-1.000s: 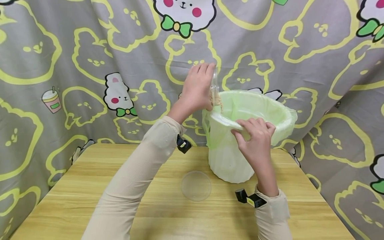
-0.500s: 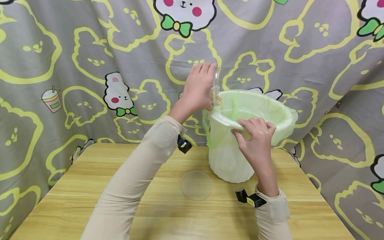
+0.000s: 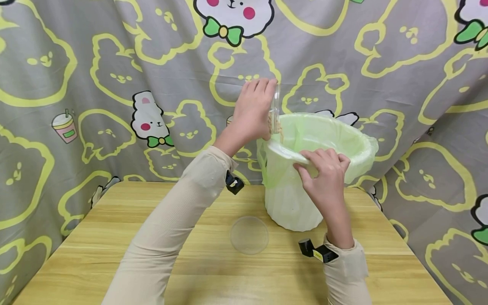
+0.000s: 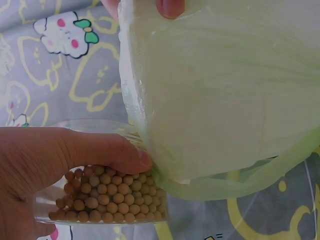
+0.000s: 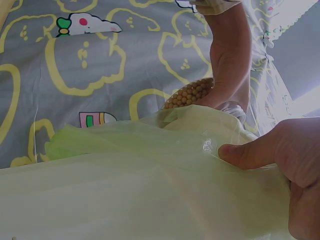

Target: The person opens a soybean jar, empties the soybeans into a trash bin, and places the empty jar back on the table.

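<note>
My left hand (image 3: pixel 253 110) grips a clear jar (image 3: pixel 276 99) tipped on its side at the left rim of a white trash bin (image 3: pixel 293 203). In the left wrist view, small round tan balls like soybeans (image 4: pixel 110 197) lie along the jar's lower side, and the thumb presses across the jar. Some of them show at the jar's mouth, over the rim. A thin pale green bag (image 3: pixel 328 131) lines the bin and folds over its edge. My right hand (image 3: pixel 325 180) pinches the near rim through the bag, its thumb outside.
A round clear lid (image 3: pixel 249 235) lies flat on the wooden table (image 3: pixel 206 271) in front of the bin. Behind the table hangs a grey patterned curtain (image 3: pixel 183 72). Each wrist carries a small black camera.
The tan balls at the jar's mouth have shifted, and the left hand with the jar has turned very slightly. The right hand keeps its place on the rim.
</note>
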`<action>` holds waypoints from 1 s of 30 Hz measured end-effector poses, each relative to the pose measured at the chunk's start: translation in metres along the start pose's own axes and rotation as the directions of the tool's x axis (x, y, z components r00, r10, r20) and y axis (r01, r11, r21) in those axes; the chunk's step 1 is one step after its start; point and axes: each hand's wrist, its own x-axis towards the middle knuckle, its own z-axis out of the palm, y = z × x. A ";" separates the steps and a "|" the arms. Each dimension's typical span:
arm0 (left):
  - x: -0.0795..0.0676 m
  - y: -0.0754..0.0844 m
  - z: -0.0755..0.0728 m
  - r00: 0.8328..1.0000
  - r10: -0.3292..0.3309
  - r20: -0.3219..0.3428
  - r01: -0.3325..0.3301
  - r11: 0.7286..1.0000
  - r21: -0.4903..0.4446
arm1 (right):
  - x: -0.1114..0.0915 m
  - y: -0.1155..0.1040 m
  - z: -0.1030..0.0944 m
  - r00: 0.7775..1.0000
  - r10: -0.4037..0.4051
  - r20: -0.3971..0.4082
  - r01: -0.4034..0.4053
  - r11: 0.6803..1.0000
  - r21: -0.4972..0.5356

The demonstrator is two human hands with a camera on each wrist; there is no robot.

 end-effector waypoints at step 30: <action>0.000 0.009 -0.003 1.000 0.018 0.018 -0.020 0.996 0.090 | 0.000 0.000 -0.001 1.000 -0.014 -0.002 0.014 1.000 -0.010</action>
